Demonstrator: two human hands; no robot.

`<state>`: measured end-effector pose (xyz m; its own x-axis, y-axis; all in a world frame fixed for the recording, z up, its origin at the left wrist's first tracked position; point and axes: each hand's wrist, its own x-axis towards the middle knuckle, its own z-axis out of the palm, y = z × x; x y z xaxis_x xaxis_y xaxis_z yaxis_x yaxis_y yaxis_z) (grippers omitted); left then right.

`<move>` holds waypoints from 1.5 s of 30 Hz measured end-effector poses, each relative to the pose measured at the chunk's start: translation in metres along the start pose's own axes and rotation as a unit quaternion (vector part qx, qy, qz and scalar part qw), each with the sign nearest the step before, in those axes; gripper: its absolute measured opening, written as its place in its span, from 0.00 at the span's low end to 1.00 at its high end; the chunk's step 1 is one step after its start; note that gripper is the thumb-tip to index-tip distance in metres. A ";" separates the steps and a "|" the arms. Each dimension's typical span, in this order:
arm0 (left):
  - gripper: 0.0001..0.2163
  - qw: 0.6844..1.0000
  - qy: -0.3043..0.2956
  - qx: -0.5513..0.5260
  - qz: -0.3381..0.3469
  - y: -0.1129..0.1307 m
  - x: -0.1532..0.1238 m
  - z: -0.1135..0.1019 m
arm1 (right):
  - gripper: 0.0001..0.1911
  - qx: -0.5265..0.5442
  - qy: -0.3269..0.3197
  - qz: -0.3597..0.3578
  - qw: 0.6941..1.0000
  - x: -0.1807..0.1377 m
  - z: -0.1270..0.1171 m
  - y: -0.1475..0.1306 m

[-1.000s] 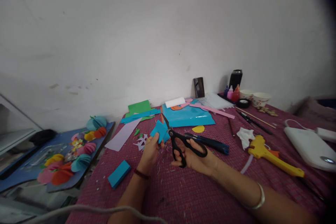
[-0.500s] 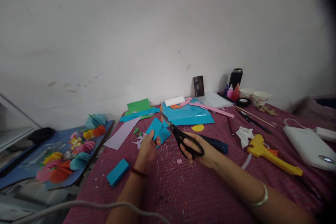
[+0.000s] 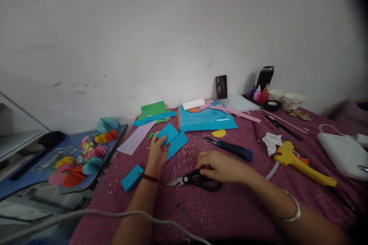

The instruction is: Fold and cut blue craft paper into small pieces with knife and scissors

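Observation:
My left hand point(image 3: 156, 152) pinches a folded blue paper piece point(image 3: 171, 140) just above the maroon cloth of the table point(image 3: 218, 210). My right hand point(image 3: 220, 166) lies palm down over the black handles of a pair of scissors point(image 3: 193, 180). The scissors rest flat on the cloth with their blades pointing left. My fingers curl around the handles. Small paper snippets are scattered between the two hands.
A blue block point(image 3: 132, 177) lies near the table's left edge. Blue, green and lilac sheets point(image 3: 205, 120) sit at the back. A dark blue cutter point(image 3: 230, 148), a yellow glue gun point(image 3: 299, 162), a white box point(image 3: 342, 155), cups and bottles are to the right. Paper flowers point(image 3: 83, 160) lie on a board at the left.
My right hand has lowered the scissors from the blue paper down onto the cloth, blades now pointing left. My left hand keeps the blue paper, which has opened out a little.

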<state>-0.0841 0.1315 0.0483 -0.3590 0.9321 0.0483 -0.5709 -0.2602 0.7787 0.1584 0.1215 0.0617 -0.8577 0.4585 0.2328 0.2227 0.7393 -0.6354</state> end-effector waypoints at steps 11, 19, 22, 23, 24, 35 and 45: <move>0.05 0.959 -0.198 0.194 -0.066 -0.035 -0.037 0.027 | 0.11 0.061 0.216 0.087 0.971 0.012 0.006 0.016; 0.05 0.928 -0.187 0.321 0.007 -0.033 -0.037 0.028 | 0.04 0.038 0.196 0.134 0.971 0.012 0.011 0.031; 0.07 0.900 -0.204 0.386 0.014 -0.035 -0.035 0.026 | 0.04 0.029 0.165 0.149 0.975 0.013 0.016 0.031; 0.08 0.890 -0.209 0.404 0.017 -0.036 -0.035 0.026 | 0.04 0.026 0.160 0.153 0.975 0.014 0.017 0.030; 0.09 0.882 -0.215 0.419 0.021 -0.037 -0.036 0.026 | 0.04 0.024 0.156 0.156 0.975 0.014 0.018 0.030; 0.10 0.846 -0.133 0.496 0.142 0.126 -0.057 0.020 | 0.13 0.119 0.188 0.139 0.965 0.015 0.020 0.034; 0.22 0.829 -0.053 0.543 -0.122 0.145 -0.048 -0.117 | 0.15 0.111 0.146 0.145 0.972 0.015 0.025 0.037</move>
<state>-0.2356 0.0191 0.0856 -0.2304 0.9557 -0.1831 0.4044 0.2652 0.8753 0.1426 0.1433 0.0234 -0.5984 0.7763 0.1984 0.3026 0.4482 -0.8411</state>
